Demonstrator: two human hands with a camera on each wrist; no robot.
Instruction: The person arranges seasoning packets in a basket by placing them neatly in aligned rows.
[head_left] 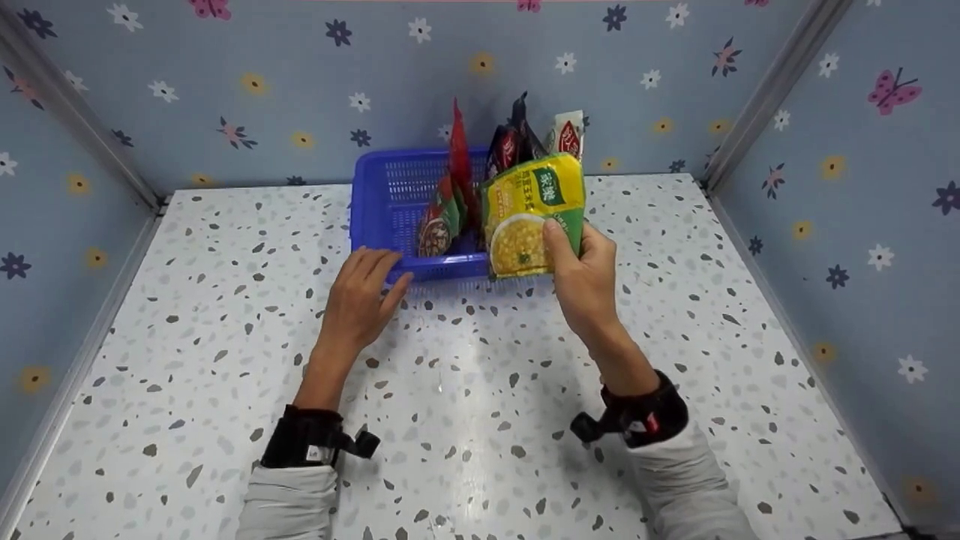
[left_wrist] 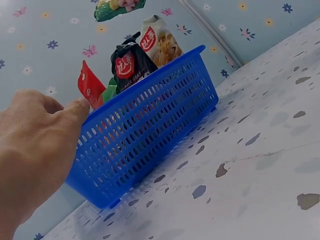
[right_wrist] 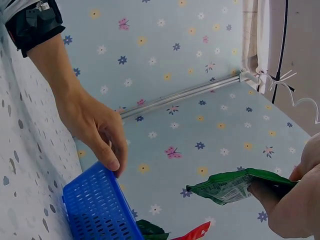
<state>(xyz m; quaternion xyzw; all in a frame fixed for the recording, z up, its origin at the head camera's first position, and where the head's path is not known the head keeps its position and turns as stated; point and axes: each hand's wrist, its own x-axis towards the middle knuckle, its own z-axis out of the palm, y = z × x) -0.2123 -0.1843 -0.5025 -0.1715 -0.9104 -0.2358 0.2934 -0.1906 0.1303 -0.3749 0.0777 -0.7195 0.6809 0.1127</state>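
Observation:
My left hand (head_left: 358, 296) holds the front left corner of a blue plastic basket (head_left: 448, 264); in the right wrist view its thumb and fingers pinch the rim. Between the thumb and fingers of my right hand (head_left: 590, 289) is a yellow and green soup packet (head_left: 529, 214) with a picture of corn soup. In the left wrist view this packet (left_wrist: 120, 9) is raised above the basket. Inside the basket stand a red packet (head_left: 459, 154), a green packet with a food picture (head_left: 437, 223), black packets (left_wrist: 131, 65) and a white packet (left_wrist: 161, 42).
The basket stands at the back of a speckled white table (head_left: 450, 420), close to a blue flowered back panel (head_left: 420, 82). Flowered side panels (head_left: 885, 247) rise at left and right. Black camera straps (head_left: 645, 412) circle both wrists.

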